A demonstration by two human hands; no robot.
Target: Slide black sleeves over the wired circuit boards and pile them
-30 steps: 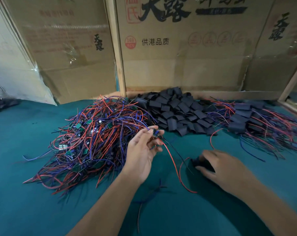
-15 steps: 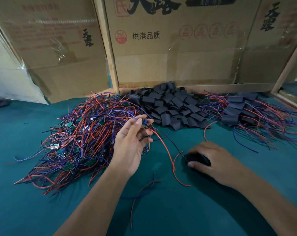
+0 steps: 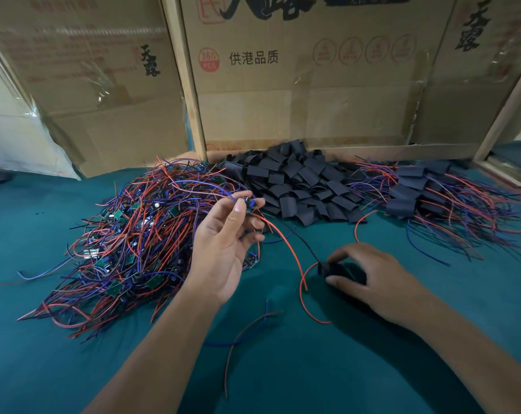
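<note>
My left hand [image 3: 226,240] is raised above the green table, pinching a small wired circuit board [image 3: 248,203] between thumb and fingertips; its red and dark wires trail down to the right. My right hand [image 3: 369,276] lies on the table with curled fingers gripping a black sleeve [image 3: 332,268]. A big tangle of bare wired boards [image 3: 128,240] lies to the left. Loose black sleeves [image 3: 301,186] are heaped at the back centre. Sleeved boards [image 3: 432,198] are piled at the back right.
Cardboard boxes [image 3: 298,85] and a wooden post [image 3: 187,85] wall off the back of the green table [image 3: 283,369]. A stray red and blue wire pair [image 3: 244,327] lies in front between my forearms. A wooden frame [image 3: 504,115] stands at the right.
My left hand lifted the board slightly higher out of the tangle. The right hand stayed on the black sleeve, curling more around it. The camera tilted a little.
</note>
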